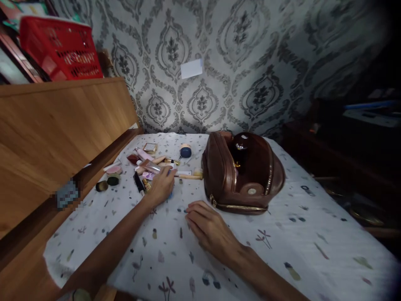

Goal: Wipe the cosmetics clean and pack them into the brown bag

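we see the left hand palm down over the near edge of the makeup cluster, its fingers bent; they hide whatever lies beneath, so we cannot tell whether it grips anything. the right hand rests on the printed cloth just in front of the brown makeup bag, fingers together and loosely bent; nothing shows in it, but its palm is hidden and we cannot tell for sure.

the small things about the left hand lie on the cloth, left of the bag. we judge them all light. the black tube looks stiff and slick, best pinched around its middle. the pink tube is probably softer, so we would hold it without squeezing. the flat square compact may be brittle inside; we would take it by opposite edges. the brush has a thin, pale handle, the safer part to hold.

the bag stands open, with smooth, faintly glossy leather-like sides, rounded corners and toothed gold zippers. we expect its walls to give slightly. nearer the back sits a rounded pot, dark blue below and peach above.
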A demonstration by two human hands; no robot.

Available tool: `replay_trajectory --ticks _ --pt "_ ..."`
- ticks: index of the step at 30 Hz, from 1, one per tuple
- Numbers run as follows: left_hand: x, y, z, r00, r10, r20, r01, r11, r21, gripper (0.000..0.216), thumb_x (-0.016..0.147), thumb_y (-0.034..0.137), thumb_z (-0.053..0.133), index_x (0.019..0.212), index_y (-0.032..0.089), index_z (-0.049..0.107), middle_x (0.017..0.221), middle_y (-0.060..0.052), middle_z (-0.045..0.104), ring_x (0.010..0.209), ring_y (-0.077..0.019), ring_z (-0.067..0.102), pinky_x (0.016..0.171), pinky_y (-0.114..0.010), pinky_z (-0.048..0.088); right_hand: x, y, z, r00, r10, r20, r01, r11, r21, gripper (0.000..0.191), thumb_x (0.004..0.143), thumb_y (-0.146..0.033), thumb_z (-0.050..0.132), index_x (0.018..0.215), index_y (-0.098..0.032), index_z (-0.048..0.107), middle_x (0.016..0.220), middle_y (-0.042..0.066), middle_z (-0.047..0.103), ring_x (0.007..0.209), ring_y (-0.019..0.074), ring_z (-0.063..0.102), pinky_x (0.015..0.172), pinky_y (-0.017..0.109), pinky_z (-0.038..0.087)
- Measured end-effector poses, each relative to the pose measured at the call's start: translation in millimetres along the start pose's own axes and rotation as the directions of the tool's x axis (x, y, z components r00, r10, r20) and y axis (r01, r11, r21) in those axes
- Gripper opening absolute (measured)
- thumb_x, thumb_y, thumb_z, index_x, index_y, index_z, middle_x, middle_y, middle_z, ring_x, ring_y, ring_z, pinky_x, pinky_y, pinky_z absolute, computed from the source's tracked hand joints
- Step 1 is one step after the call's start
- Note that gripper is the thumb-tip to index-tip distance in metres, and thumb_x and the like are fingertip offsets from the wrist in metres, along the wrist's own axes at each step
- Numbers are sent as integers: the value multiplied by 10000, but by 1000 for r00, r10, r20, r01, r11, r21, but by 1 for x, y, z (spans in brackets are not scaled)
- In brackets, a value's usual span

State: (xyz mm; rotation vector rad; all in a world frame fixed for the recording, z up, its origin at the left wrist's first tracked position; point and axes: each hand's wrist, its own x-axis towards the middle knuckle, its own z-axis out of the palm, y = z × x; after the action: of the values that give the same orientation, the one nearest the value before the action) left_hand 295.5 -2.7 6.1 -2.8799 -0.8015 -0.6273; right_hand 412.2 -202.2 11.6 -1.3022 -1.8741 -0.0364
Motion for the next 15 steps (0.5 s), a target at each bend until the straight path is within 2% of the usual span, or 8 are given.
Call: replay_trajectory --ticks 3,7,12,15 --pt "3 -18 -3 998 -42 54 37 996 87 430 903 50 415 1286 179 565 1387 -137 527 1344 -273 413 960 -399 505 7 2 22 997 43 58 -47 996 71 195 956 -137 482 812 -183 606 851 75 670 878 211 620 784 357 565" --pt "3 -28 -8 979 -69 191 34 983 181 342 896 48 426 1123 173 650 1178 -119 657 1246 -277 499 947 -395 494 4 6 43 989 125 80 -135 981 142 215 946 -129 480 768 -199 579 808 54 661 832 203 611 760 346 543" --pt "11 -27 -14 970 -140 199 94 970 224 319 920 83 394 1084 142 662 1056 -151 677 1110 -308 569 826 -398 513 -1 6 47 980 170 100 -184 970 161 268 941 -124 467 695 -208 533 727 32 625 773 195 599 706 321 510" --pt "26 -25 -14 967 -143 210 93 967 236 342 930 92 385 1186 112 610 1140 -177 650 1096 -300 571 830 -391 504 0 5 46 983 157 98 -171 972 160 279 946 -125 458 687 -206 525 719 34 620 763 193 588 700 315 493"
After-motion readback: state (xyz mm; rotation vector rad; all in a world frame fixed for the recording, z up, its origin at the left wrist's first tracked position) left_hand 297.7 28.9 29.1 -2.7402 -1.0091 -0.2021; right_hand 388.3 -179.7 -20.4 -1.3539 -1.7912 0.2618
